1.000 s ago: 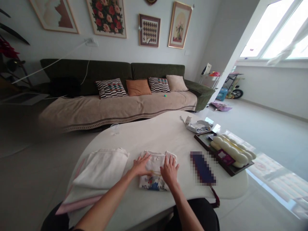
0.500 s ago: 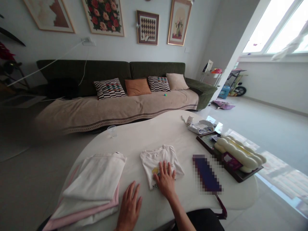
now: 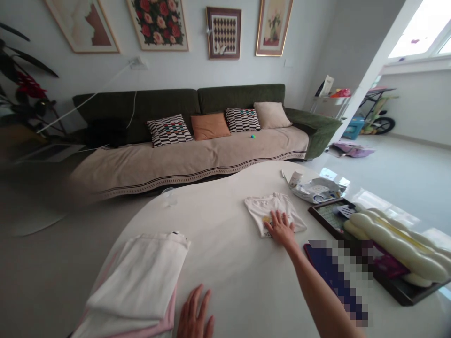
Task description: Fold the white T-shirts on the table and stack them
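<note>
A white T-shirt (image 3: 262, 210) with a small print and lettering lies folded on the table's right half. My right hand (image 3: 281, 228) rests flat on its lower part, fingers spread, covering some of the print. Close to the front edge, my left hand (image 3: 195, 313) lies palm down on the tabletop with its fingers apart, holding nothing. Just left of it is a stack of folded white and pink clothes (image 3: 141, 277), which the hand does not seem to touch.
The white table (image 3: 225, 277) also carries a clear cup (image 3: 170, 197), a crumpled plastic package (image 3: 319, 188), a dark tray (image 3: 405, 295) with a puffy cream-coloured object (image 3: 391, 234), and a pixelated dark blue flat thing (image 3: 331, 277). Behind stands a green sofa (image 3: 158, 103) with cushions.
My right hand has slid the folded T-shirt away from me and to the right across the table. My left hand stays near the stack. The view has shifted slightly.
</note>
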`<move>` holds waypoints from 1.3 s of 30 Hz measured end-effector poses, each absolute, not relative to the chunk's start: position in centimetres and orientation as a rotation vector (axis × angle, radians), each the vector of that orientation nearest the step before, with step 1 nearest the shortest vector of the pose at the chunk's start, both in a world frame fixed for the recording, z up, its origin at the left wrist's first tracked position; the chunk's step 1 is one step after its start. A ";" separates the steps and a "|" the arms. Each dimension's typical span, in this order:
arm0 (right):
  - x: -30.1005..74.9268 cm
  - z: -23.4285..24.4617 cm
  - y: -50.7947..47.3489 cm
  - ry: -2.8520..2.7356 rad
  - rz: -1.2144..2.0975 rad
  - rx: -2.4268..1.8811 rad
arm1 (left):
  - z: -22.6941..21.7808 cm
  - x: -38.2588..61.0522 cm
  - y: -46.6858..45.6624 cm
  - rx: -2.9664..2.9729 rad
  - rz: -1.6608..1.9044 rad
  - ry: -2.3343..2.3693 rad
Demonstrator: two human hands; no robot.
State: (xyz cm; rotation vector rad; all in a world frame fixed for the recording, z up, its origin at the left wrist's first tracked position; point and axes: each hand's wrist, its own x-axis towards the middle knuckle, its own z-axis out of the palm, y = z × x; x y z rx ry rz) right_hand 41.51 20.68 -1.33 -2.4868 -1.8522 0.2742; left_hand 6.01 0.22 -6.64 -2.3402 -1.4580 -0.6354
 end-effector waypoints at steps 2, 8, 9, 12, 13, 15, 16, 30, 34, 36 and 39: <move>42.9 -0.9 21.8 -1.810 0.258 -2.524 | -7.1 6.0 0.4 -2.320 -0.626 -1.431; 41.8 -1.1 22.3 -1.809 0.136 -2.514 | -6.7 6.1 0.2 -2.328 -0.599 -1.472; 41.2 -1.5 22.0 -1.829 0.148 -2.503 | -6.5 6.2 0.1 -2.349 -0.588 -1.487; 40.0 -2.4 21.3 -1.845 0.219 -2.503 | -5.8 6.3 -0.3 -2.416 -0.574 -1.550; 39.9 -2.4 21.2 -1.840 0.236 -2.507 | -5.7 6.4 -0.4 -2.436 -0.580 -1.574; 39.9 -1.9 21.3 -1.830 0.264 -2.511 | -5.4 6.5 -0.7 -2.467 -0.592 -1.625; 39.7 -1.5 21.3 -1.830 0.270 -2.510 | -5.3 6.6 -0.9 -2.476 -0.594 -1.652; 21.1 -2.6 -3.9 -2.241 0.330 -2.112 | -2.5 8.0 -1.9 -2.595 -0.618 -1.973; 20.9 -2.6 -6.1 -2.244 0.354 -2.085 | 0.9 7.2 0.0 -2.833 -0.468 -2.006; 21.2 -2.3 -6.1 -2.253 0.342 -2.056 | 3.0 5.5 2.8 -2.946 -0.445 -1.918; 21.3 -2.0 -6.1 -2.247 0.303 -2.026 | 5.7 1.6 8.4 -2.887 -0.462 -1.918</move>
